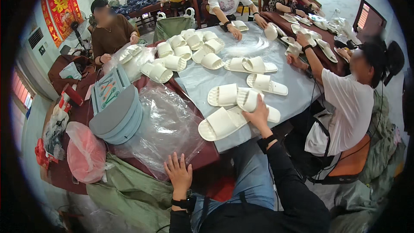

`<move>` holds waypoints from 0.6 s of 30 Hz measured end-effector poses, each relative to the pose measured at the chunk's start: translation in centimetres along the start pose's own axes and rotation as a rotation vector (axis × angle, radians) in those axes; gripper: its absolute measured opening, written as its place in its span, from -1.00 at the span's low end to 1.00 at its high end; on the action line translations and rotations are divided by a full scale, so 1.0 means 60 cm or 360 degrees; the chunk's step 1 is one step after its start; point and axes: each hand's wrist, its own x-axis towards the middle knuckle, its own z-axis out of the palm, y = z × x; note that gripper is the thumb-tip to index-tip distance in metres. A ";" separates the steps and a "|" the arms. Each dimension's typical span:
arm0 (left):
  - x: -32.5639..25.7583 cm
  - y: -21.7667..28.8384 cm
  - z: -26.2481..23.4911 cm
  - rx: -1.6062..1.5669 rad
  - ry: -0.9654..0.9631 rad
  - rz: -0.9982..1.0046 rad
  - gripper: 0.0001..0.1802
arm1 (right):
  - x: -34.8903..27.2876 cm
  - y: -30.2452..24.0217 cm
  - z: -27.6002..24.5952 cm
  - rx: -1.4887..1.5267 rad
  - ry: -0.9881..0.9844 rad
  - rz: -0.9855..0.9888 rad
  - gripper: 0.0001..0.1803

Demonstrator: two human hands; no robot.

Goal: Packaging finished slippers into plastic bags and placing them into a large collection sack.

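Observation:
My right hand [257, 113] is closed on a cream-white slipper [248, 98], its fingers along the edge of the broad strap. Just left of that hand another white slipper [221, 123] lies at the near edge of the table. My left hand [179, 172] rests palm down with fingers spread, on the near edge of a clear plastic bag [159, 125] that covers part of the dark red cloth. Farther in, a white slipper [223, 95] and a pair of slippers [266, 84] lie on the pale sheet.
Many more slippers [183, 45] are piled toward the far left. Grey-blue curved panels [114, 118] are stacked beside a pink plastic bag [86, 153]. Other people sit around the table; one person's hand [235, 31] reaches over the far side. Green sacking [125, 190] hangs below left.

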 end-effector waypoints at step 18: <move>0.003 0.009 0.008 0.0010 0.0013 -0.0013 -0.42 | 0.074 -0.131 0.116 0.0423 -0.0283 -0.0692 0.19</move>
